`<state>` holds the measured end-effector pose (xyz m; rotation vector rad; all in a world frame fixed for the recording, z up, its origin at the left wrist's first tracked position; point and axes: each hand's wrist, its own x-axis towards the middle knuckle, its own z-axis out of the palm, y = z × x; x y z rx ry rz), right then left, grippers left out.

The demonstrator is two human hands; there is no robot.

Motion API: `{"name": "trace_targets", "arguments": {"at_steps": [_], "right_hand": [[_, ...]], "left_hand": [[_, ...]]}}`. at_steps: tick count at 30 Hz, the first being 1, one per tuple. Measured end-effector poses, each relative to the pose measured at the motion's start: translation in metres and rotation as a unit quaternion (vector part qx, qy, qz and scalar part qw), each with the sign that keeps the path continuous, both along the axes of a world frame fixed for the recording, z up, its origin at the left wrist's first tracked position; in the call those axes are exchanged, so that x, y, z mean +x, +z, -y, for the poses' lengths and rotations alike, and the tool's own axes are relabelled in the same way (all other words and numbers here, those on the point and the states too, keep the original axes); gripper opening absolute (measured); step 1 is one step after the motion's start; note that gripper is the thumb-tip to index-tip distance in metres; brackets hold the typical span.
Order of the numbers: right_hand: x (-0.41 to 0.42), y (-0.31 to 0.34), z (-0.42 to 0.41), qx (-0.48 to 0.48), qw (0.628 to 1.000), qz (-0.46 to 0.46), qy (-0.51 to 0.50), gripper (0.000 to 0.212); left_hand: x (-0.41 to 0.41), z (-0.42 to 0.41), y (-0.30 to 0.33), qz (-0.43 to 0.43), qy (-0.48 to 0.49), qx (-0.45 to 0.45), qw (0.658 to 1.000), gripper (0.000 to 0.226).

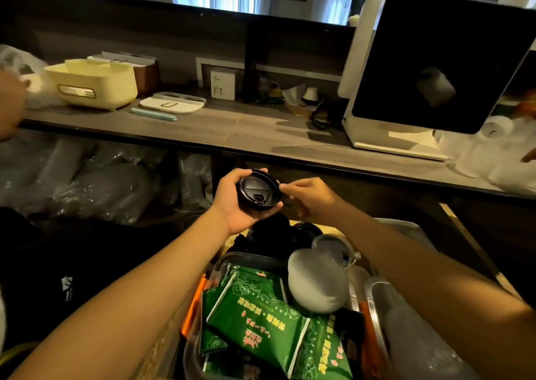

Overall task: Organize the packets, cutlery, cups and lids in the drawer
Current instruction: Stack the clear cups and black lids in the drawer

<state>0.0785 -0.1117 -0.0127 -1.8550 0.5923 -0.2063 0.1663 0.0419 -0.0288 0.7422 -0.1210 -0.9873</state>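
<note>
Black plastic, round and ridged, the cup lid (259,189) sits up in the air above the far end of the open drawer (475,243), its top face with the sip flap turned toward the camera. The left hand (235,202) cradles it from below and from the left, thumb curled over the upper rim and fingers wrapped under the lower edge. The right hand (309,195) meets the lid at its right rim, thumb and forefinger pinching the edge there while the other fingers curl loosely beneath. Directly below the hands, more black lids (278,236) lie heaped at the back of the drawer. Nearer the camera a clear tray (232,259) holds green packets (261,318) printed with gold and red, tilted and overlapping. Just right of the packets a frosted white dome-shaped cover (317,282) rests against clear plastic lids (333,247). Beyond the drawer runs a grey counter (232,130), carrying a cream bin (95,84) at left, a white tray (172,104) beside it, and a dark screen on a white stand (435,66) at right.
</note>
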Motion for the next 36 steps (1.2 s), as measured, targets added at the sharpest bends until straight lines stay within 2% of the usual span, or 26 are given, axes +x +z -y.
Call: {"name": "trace_targets", "arguments": {"at_steps": [2,4,6,8,11,14,16,20,23,27,29,31,34,36], "right_hand": [[0.011,-0.01,0.009,0.033,0.999,-0.022,-0.021,0.028],[0.018,-0.021,0.02,-0.069,0.994,-0.082,-0.006,0.024],[0.023,-0.033,0.026,-0.2,0.965,-0.155,0.067,0.024],[0.025,-0.042,0.024,-0.237,0.944,-0.194,0.126,0.03],[0.032,-0.049,0.015,-0.251,0.931,-0.212,0.159,0.035],[0.036,-0.058,0.011,-0.341,0.9,-0.202,0.18,0.028],[0.035,-0.059,0.01,-0.359,0.902,-0.18,0.159,0.021],[0.028,-0.046,0.016,-0.342,0.933,-0.105,0.046,0.016],[0.02,-0.027,0.026,-0.25,0.965,-0.026,-0.07,0.014],[0.01,0.0,0.036,-0.171,0.966,0.08,-0.178,0.016],[0.007,0.014,0.033,-0.128,0.964,0.118,-0.199,0.008],[0.006,0.026,0.022,-0.09,0.964,0.153,-0.197,0.009],[0.009,0.031,0.001,-0.118,0.965,0.171,-0.16,0.01],[0.014,0.03,-0.014,-0.148,0.969,0.15,-0.129,0.009]], "left_hand": [[0.008,0.005,-0.004,-0.022,0.01,-0.021,0.999,0.032],[0.014,0.009,-0.01,-0.044,0.014,-0.036,0.998,0.037],[0.018,0.011,-0.016,-0.059,0.018,-0.054,0.997,0.044],[0.023,0.013,-0.021,-0.062,0.022,-0.077,0.995,0.052],[0.028,0.011,-0.023,-0.078,0.035,-0.105,0.991,0.058],[0.026,0.008,-0.022,-0.104,0.036,-0.113,0.988,0.07],[0.024,0.007,-0.022,-0.107,0.035,-0.113,0.987,0.069],[0.021,0.005,-0.021,-0.094,0.029,-0.114,0.989,0.063],[0.019,0.003,-0.019,-0.098,0.032,-0.106,0.989,0.062],[0.017,0.001,-0.017,-0.091,0.04,-0.106,0.989,0.051],[0.016,0.001,-0.016,-0.088,0.04,-0.097,0.991,0.049],[0.014,0.002,-0.014,-0.089,0.032,-0.082,0.992,0.052],[0.01,0.004,-0.013,-0.084,0.01,-0.061,0.995,0.061],[0.008,0.002,-0.013,-0.063,-0.017,-0.056,0.996,0.066]]}}
